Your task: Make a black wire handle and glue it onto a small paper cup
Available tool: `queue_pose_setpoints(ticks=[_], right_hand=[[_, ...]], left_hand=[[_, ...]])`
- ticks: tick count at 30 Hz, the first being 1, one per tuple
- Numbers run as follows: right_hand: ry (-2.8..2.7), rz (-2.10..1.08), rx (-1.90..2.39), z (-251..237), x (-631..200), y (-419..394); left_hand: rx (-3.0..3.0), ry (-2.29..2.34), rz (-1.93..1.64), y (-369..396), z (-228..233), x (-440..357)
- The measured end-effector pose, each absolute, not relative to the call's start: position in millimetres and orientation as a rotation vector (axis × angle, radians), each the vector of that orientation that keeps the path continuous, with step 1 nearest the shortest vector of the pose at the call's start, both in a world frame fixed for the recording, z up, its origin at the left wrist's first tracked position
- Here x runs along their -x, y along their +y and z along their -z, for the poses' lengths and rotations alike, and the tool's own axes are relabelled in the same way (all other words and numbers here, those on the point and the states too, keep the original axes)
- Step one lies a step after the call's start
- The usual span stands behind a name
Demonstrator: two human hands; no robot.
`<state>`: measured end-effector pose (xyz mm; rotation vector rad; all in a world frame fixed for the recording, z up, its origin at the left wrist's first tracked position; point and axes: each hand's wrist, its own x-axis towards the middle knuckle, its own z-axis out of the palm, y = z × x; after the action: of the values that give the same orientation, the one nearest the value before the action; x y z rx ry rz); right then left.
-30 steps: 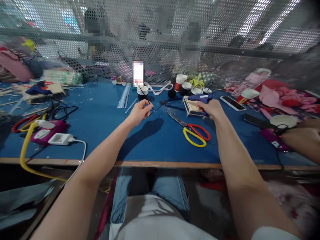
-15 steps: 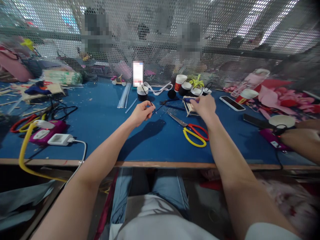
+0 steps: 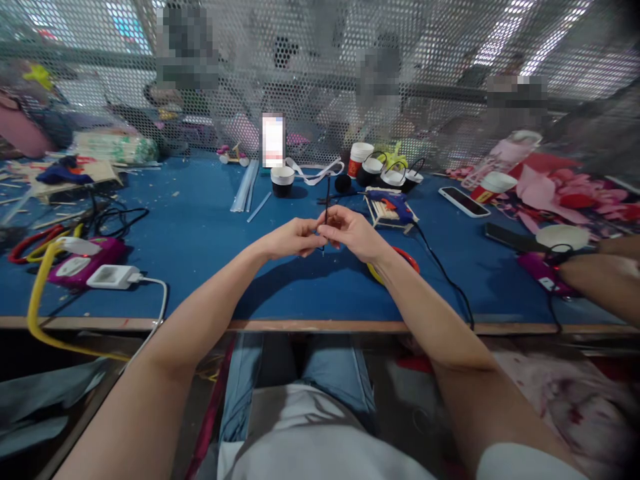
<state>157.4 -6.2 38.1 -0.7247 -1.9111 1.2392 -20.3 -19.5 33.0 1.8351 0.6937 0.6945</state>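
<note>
My left hand [image 3: 291, 238] and my right hand [image 3: 351, 232] meet above the middle of the blue table [image 3: 210, 267]. Together they pinch a thin black stick [image 3: 327, 200] that stands upright between the fingertips. The blue glue gun [image 3: 395, 200] lies on a small frame of wooden sticks [image 3: 383, 215] just beyond my right hand, with its black cord [image 3: 445, 277] trailing toward the table's front edge. Red and yellow scissors [image 3: 400, 257] lie mostly hidden under my right wrist.
A black cup [image 3: 282, 181], paper cups [image 3: 361, 159] and a phone [image 3: 463, 201] stand at the back by the mesh wall [image 3: 320, 80]. At left lie a white power adapter [image 3: 113, 277], a purple device [image 3: 83, 261] and a yellow hose [image 3: 37, 300]. Another person's arm [image 3: 600, 280] rests at right.
My right hand let go of the glue gun, left it on the wooden frame and came in to my left hand. Both hands now hold the black stick.
</note>
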Motion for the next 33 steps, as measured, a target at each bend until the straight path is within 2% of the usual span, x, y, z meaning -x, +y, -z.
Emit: queue_pose_setpoints(ticks=[5, 8, 15, 23, 26, 33], right_hand=[[-2.045, -1.407, 0.694, -41, -168, -5], [-2.104, -1.394, 0.721, -42, -173, -6], [-1.914, -1.059, 0.948, -35, -168, -7], [-1.658, -0.708, 0.956, -27, -159, -8], [-1.530, -0.786, 0.922, -27, -156, -7], [-1.231, -1.228, 0.833, -31, -156, -2]], left_hand=[[-1.825, 0.673, -0.628, -21, -31, 17], [-1.818, 0.685, -0.621, -22, -30, 15], [-1.797, 0.954, -0.918, -21, -31, 11], [-1.816, 1.082, -1.311, -25, -21, -1], [-1.649, 1.038, -1.351, -28, -17, -9], [-1.235, 0.829, -1.295, -28, -14, -16]])
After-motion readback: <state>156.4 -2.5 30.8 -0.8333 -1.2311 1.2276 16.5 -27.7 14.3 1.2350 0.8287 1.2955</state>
